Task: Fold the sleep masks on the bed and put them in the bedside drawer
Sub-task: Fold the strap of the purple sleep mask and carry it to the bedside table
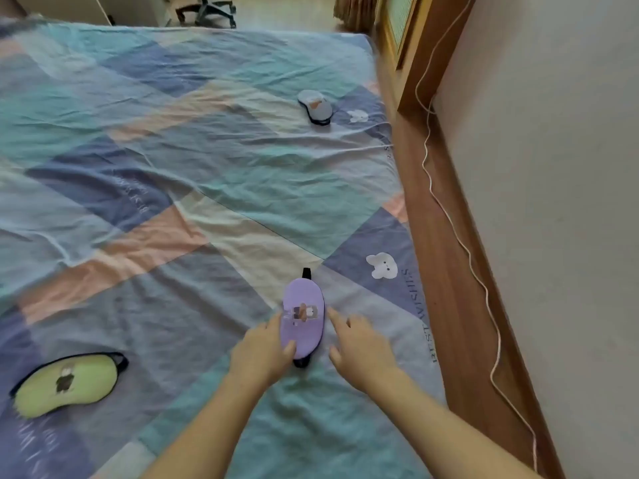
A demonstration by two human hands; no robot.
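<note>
A purple sleep mask [304, 316] with a small cartoon print lies flat on the bed, its black strap showing at both ends. My left hand [262, 350] rests on the mask's left edge, thumb on its near end, fingers along the side. My right hand [359, 344] hovers just right of the mask with fingers spread, index tip almost touching its edge. A green sleep mask [69, 383] lies flat at the lower left. A blue-grey sleep mask [316, 107] lies far off near the bed's right edge.
The patchwork bedsheet [173, 167] is wrinkled. A wooden bed frame [446, 271] runs along the right side against a wall, with a white cable [449, 216] lying on it. An office chair base [207, 10] stands beyond the bed. No drawer is in view.
</note>
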